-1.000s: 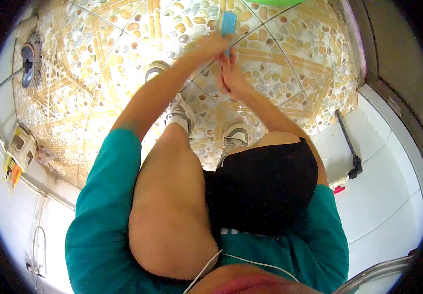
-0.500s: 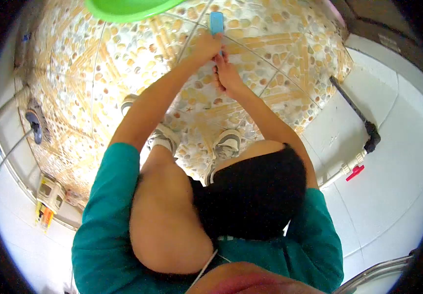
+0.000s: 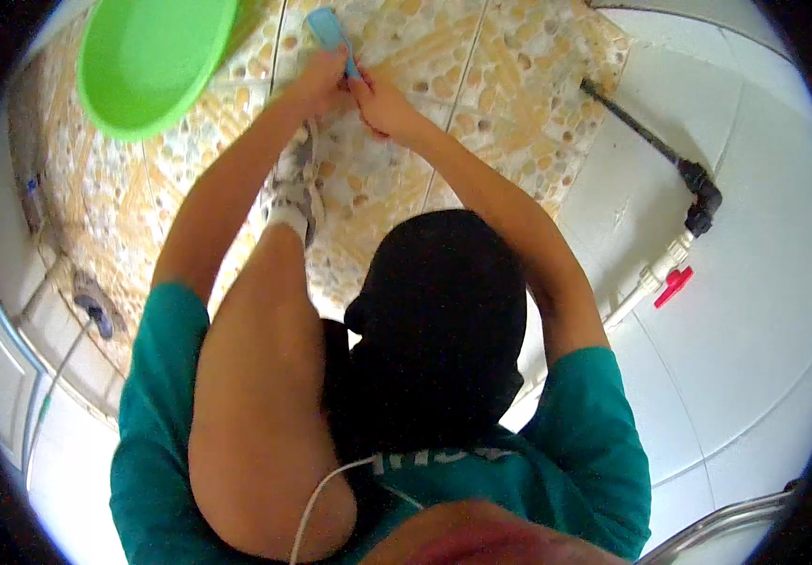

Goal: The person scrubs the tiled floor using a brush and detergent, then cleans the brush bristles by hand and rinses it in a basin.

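Observation:
A light-blue, flat-headed tool with a slim handle (image 3: 325,27), looking like a scrubbing brush, is held out over the pebble-patterned floor (image 3: 406,56). Its underside is hidden, so I cannot tell whether it has bristles. My left hand (image 3: 319,83) is closed around the tool just below its wide head. My right hand (image 3: 385,105) grips the lower end of the handle, close beside the left. Left of the hands stands a bright green basin (image 3: 147,66), partly cut off by the upper edge of the view.
White pipework with a red valve handle (image 3: 673,287) and a black pipe (image 3: 646,132) runs along the right wall. At the left, a dark round drain fitting (image 3: 95,313) has a thin hose in it. My shoe (image 3: 295,174) is on the floor below the hands.
The view has turned, so the basin shows much more fully at the upper left. Both hands and the blue tool appear farther left and higher, and the tool now tilts leftward.

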### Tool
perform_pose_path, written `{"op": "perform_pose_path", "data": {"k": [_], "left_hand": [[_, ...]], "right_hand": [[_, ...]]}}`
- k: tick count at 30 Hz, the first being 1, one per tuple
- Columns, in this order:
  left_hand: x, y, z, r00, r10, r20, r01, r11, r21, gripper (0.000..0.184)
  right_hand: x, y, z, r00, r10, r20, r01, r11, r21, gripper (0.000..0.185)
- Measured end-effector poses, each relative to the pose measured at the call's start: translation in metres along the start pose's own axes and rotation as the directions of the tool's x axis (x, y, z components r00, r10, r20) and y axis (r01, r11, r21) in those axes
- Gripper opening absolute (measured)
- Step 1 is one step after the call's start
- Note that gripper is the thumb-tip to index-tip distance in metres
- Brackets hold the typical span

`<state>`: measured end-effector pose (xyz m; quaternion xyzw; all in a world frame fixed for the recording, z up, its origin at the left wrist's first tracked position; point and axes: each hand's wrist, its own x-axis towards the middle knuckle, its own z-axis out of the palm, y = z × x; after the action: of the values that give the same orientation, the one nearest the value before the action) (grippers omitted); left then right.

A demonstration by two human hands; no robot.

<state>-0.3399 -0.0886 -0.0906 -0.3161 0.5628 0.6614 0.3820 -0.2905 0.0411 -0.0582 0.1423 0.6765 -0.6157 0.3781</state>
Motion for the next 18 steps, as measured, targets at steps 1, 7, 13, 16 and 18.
{"op": "perform_pose_path", "data": {"k": [1,7,13,16,18], "left_hand": [[0.007,0.005,0.008,0.998,-0.034,-0.055,0.033,0.999,-0.016,0.027],[0.023,0.005,-0.001,0.995,-0.015,0.098,0.007,0.997,0.08,0.038],[-0.006,-0.005,0.014,0.994,-0.037,0.099,0.002,0.943,0.334,0.035],[0.022,0.032,0.021,0.998,0.07,0.007,-0.069,0.956,0.284,0.035],[0.084,0.025,0.003,0.981,0.17,0.089,-0.187,0.949,0.253,0.035]], "right_hand": [[-0.002,-0.004,-0.009,0.999,-0.002,0.054,-0.003,0.995,0.102,0.037],[-0.005,-0.005,-0.002,0.994,0.099,-0.045,-0.099,0.995,0.003,0.051],[-0.003,0.056,0.016,0.986,0.1,-0.132,-0.096,0.995,0.037,0.056],[0.009,-0.004,-0.001,0.974,0.021,-0.227,-0.003,0.997,0.08,0.048],[0.042,-0.024,-0.012,0.961,-0.044,-0.271,0.077,0.991,0.111,0.038]]}}
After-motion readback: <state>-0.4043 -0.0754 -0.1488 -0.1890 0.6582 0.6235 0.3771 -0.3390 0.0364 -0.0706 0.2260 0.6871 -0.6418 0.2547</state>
